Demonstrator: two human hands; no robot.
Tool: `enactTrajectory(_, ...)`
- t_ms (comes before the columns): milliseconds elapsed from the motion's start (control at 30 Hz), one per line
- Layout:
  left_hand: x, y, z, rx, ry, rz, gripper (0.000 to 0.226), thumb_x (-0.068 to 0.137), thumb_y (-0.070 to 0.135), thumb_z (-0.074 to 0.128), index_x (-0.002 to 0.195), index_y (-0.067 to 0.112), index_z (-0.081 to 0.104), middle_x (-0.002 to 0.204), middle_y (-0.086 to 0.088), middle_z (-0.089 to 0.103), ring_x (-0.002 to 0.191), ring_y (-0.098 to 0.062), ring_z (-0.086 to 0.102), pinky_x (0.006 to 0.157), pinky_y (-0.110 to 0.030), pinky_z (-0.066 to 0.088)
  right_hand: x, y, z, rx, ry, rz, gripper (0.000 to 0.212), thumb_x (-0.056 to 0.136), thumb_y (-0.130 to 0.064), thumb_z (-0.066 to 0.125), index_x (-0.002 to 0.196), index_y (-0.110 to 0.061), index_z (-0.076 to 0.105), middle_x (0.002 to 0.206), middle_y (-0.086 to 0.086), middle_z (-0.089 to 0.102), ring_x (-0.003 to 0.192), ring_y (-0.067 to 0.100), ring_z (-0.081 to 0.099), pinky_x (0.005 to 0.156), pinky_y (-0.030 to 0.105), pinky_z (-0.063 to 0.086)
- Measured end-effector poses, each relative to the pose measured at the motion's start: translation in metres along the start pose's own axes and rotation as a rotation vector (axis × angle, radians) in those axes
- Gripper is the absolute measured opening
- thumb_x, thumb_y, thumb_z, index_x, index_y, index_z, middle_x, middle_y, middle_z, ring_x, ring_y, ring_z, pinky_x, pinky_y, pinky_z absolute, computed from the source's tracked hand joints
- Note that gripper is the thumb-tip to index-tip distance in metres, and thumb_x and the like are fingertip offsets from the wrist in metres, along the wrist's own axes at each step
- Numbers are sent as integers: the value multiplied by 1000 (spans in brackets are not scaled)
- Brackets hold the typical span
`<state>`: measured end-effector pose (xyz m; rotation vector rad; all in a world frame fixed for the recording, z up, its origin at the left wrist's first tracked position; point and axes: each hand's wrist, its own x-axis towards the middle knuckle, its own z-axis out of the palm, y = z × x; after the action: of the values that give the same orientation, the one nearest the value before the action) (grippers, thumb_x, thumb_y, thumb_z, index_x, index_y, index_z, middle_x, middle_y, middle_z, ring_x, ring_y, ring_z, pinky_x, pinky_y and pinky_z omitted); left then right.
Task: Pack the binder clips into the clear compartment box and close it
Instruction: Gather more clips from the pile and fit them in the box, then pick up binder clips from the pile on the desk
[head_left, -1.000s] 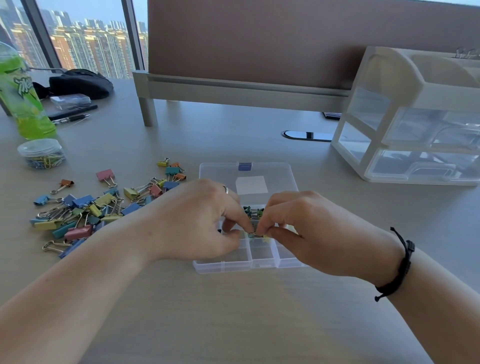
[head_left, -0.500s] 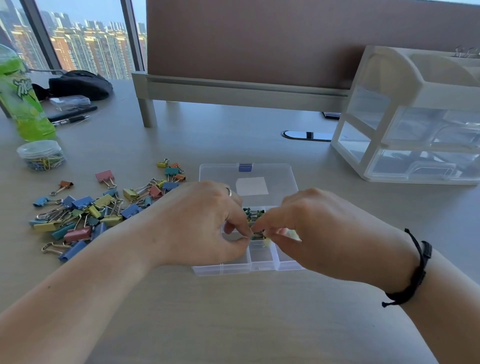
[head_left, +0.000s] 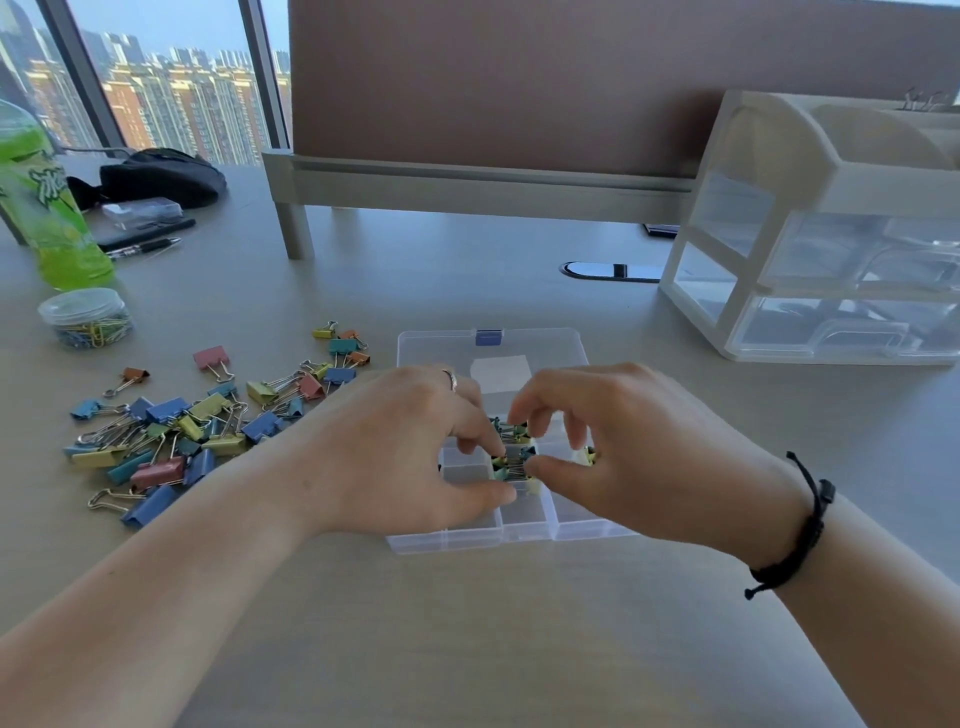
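The clear compartment box (head_left: 470, 540) lies open in front of me, its lid (head_left: 550, 345) flat behind it with a blue latch (head_left: 488, 336). Small green and yellow binder clips (head_left: 513, 464) fill its middle compartments, and a yellow clip (head_left: 589, 457) sits one compartment to the right. My left hand (head_left: 410, 447) reaches over the box, its index finger and thumb pinching at the middle clips. My right hand (head_left: 639, 447) hovers over the right side with its thumb tip touching the same clips and its fingers loosely curled above. A pile of coloured binder clips (head_left: 182, 431) lies on the desk to the left.
At the far left stand a round tub of paper clips (head_left: 85, 317) and a green bottle (head_left: 47, 208), with pens (head_left: 145, 244) and a black pouch (head_left: 161, 176) behind them. A white drawer organiser (head_left: 831, 234) stands at the right. A partition (head_left: 519, 78) closes off the back.
My right hand has loosened its pinch. Its fingers have lifted and spread while the thumb stays at the clips. My left hand has hardly moved.
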<state>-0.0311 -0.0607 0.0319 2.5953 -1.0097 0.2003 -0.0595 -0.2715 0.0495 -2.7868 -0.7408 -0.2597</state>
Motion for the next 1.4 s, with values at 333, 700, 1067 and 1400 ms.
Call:
enactTrajectory(333, 2, -7, 8, -69, -8, -61, 34, 78, 65, 55, 96, 43, 74, 101, 26, 56, 96, 0, 55, 82, -34, 49, 5, 11, 14, 158, -93, 13, 11, 89, -33, 65, 93, -38, 73, 87, -23, 57, 73, 6, 60, 67, 23, 49)
enactTrajectory(700, -30, -16, 0, 17, 6, -53, 41, 91, 58, 54, 128, 40, 61, 123, 24, 60, 110, -3, 54, 95, -32, 46, 7, 0, 8, 103, -102, 11, 11, 87, -32, 68, 88, -42, 72, 84, -26, 62, 76, 3, 61, 61, 15, 45)
enactTrajectory(1067, -92, -112, -51, -144, 488, -570, 15, 89, 20, 67, 95, 31, 74, 76, 21, 62, 71, 1, 57, 64, -18, 41, 100, -80, 32, 137, -56, -99, 25, 90, -24, 62, 110, -37, 66, 92, -21, 58, 82, 2, 53, 79, 22, 43)
enactTrajectory(1400, -102, -132, -59, -262, 146, -638, 35, 78, 9, 61, 81, 42, 74, 88, 1, 69, 72, -19, 62, 66, -34, 52, 170, -106, 87, 15, -212, -114, 31, 86, -16, 61, 112, -29, 71, 103, 0, 55, 102, 22, 51, 90, 34, 48)
